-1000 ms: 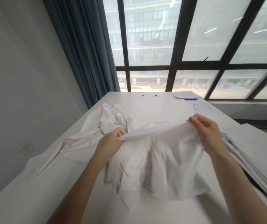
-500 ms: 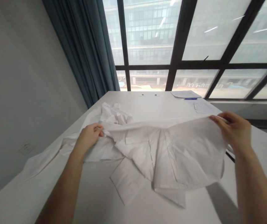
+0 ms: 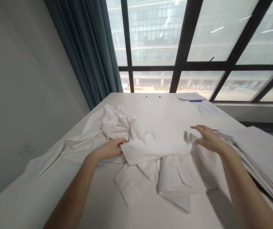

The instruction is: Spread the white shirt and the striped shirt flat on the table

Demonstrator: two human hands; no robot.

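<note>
a rumpled white cloth garment point(image 3: 155, 147) lies on the smooth white table point(image 3: 160, 109). the bare right hand point(image 3: 209, 138) hovers above it, fingers spread; the bare left hand point(image 3: 110, 149) is at its edge, grip hard to tell.

White table point(image 3: 165, 111) — rumpled cloth point(image 3: 155, 146), papers point(image 3: 190, 96).
</note>
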